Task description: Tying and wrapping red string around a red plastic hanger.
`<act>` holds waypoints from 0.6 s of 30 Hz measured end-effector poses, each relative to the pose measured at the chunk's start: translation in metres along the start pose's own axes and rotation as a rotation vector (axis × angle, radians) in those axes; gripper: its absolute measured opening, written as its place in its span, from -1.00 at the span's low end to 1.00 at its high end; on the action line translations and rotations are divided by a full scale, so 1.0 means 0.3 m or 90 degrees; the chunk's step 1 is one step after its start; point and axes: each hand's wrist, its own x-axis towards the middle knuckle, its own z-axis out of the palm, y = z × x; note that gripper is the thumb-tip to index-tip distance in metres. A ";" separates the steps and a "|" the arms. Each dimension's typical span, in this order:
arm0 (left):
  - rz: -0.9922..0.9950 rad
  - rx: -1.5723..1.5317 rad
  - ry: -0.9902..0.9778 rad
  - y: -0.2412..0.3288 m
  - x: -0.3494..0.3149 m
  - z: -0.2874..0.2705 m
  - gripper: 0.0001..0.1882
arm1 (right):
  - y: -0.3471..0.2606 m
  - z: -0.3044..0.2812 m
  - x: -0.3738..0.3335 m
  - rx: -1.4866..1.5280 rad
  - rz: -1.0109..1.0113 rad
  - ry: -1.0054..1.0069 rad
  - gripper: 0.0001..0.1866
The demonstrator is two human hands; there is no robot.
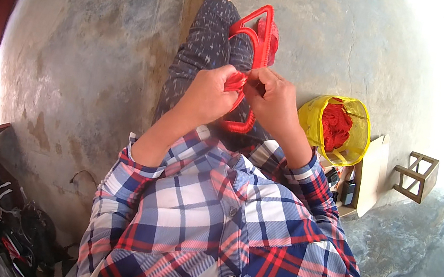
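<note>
Across my lap lies a red frame (262, 50), roughly rectangular with rounded corners, its bars ridged as if wound with cord. My left hand (212, 95) is closed on a shiny bunch of red cord (235, 81) at the frame's near half. Right beside it, my right hand (273, 101) pinches with thumb and fingers at the frame's bar, against the red cord. The fingertips hide just what it grips. The two hands almost touch.
At my right stands a yellow basket (310, 117) with red cord (335, 126) inside. Next to it are an open cardboard box (372, 177) and a small wooden stool (420, 178). Dark clutter (21, 233) fills the lower left. A red rounded thing (273, 44) lies beyond the frame.
</note>
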 end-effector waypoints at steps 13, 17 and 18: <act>-0.077 -0.139 -0.086 -0.045 0.009 0.027 -0.86 | 0.018 -0.009 0.001 0.399 0.177 -0.049 -0.69; 0.020 0.032 -0.016 -0.052 0.028 0.018 -0.87 | -0.064 -0.048 -0.005 -0.034 -0.025 -0.033 -0.40; 0.040 0.062 -0.029 -0.038 0.030 0.012 -0.86 | -0.081 -0.047 -0.006 -0.181 -0.118 -0.008 -0.33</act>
